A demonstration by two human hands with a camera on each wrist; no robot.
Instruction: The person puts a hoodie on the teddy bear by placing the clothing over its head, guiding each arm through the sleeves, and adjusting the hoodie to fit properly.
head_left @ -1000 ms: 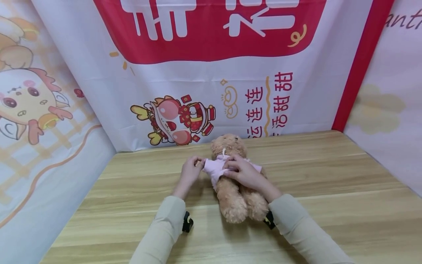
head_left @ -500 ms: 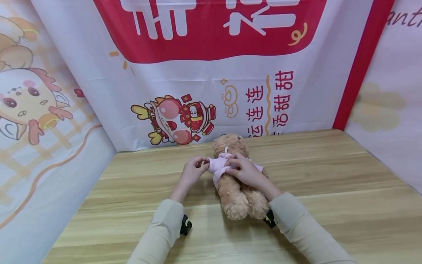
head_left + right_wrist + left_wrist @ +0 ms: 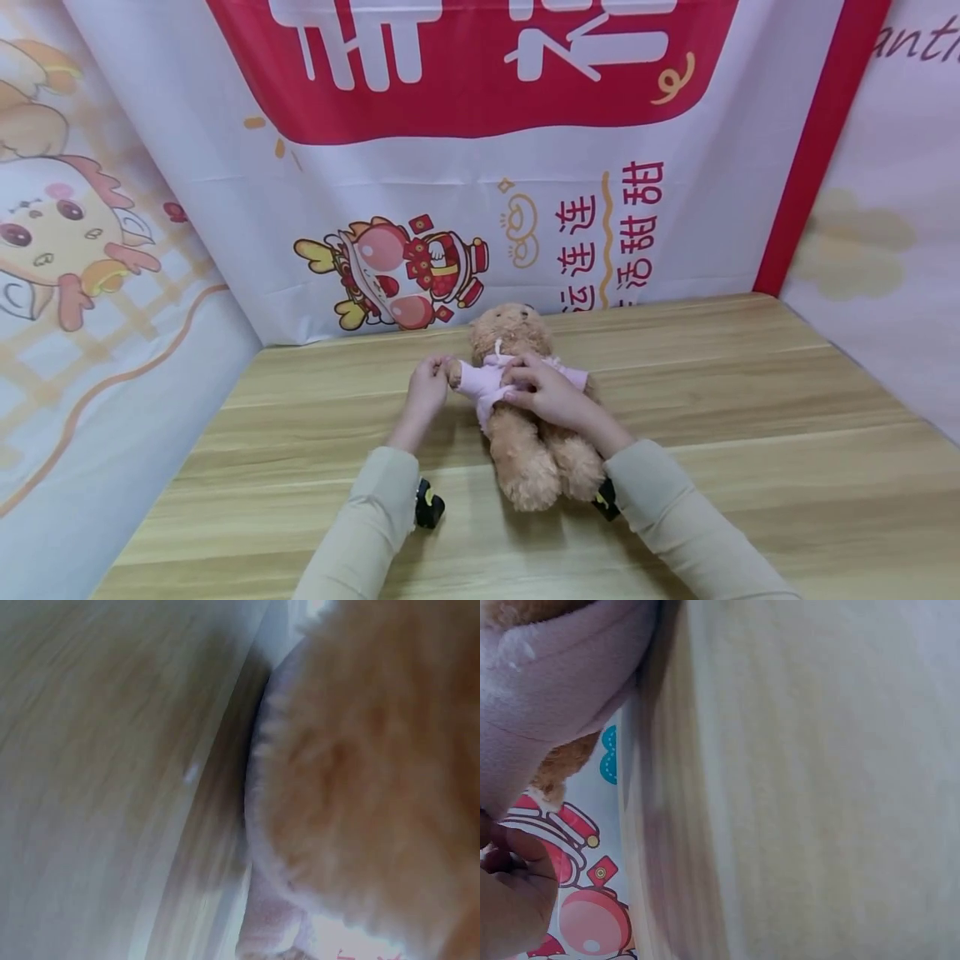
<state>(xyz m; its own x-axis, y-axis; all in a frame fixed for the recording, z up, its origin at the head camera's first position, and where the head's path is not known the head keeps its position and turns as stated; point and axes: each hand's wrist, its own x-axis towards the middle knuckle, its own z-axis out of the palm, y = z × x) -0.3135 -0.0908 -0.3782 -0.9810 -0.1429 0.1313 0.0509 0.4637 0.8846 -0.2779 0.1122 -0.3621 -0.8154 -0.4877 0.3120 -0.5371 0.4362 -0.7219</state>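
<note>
A light-brown teddy bear point(image 3: 525, 458) in a pink hooded shirt point(image 3: 480, 382) lies on its back on the table, head toward the far edge. My left hand point(image 3: 426, 390) pinches the end of the bear's arm, where a brown paw point(image 3: 454, 372) shows out of the sleeve. In the left wrist view, fingers point(image 3: 526, 851) curl close to the pink sleeve point(image 3: 525, 735). Across the bear's belly, my right hand point(image 3: 551, 393) holds the body and shirt front with bent fingers. Brown fur point(image 3: 360, 772) fills much of the right wrist view, hiding that hand's fingertips.
The wood-grain table point(image 3: 750, 433) extends to both sides of the bear. A printed white and red cloth point(image 3: 442, 183) hangs behind its far edge, close to the bear's head. Printed cloths flank the table. Black devices point(image 3: 429, 505) sit under the wrists.
My left hand shifted slightly right, then back left, and the bear moved with it. The paw beyond the sleeve now shows more clearly. The right hand stays on the belly.
</note>
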